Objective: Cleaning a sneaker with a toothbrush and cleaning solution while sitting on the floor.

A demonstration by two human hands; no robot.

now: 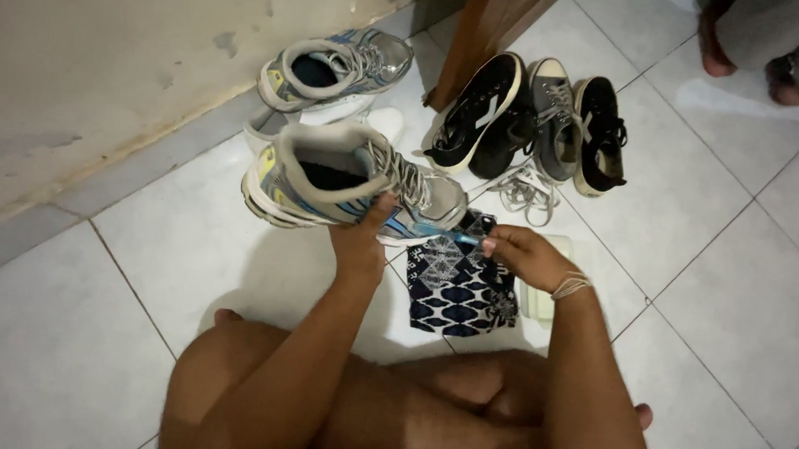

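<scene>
My left hand point(361, 239) grips the side of a grey and blue running shoe point(330, 180), held just above the white tiled floor. My right hand point(522, 254) is closed on a light blue brush point(448, 231) whose head rests against the shoe's side near the toe. A dark blue and white patterned cloth point(459, 293) lies on the floor under my right hand. A string bracelet sits on my right wrist.
A matching grey running shoe point(339, 67) lies by the wall. Black and grey sneakers point(545, 119) stand in a row beside a wooden furniture leg point(477, 32), with loose white laces point(526, 192). Another person's feet point(760, 51) are at top right. A pale tub point(538, 300) sits by the cloth.
</scene>
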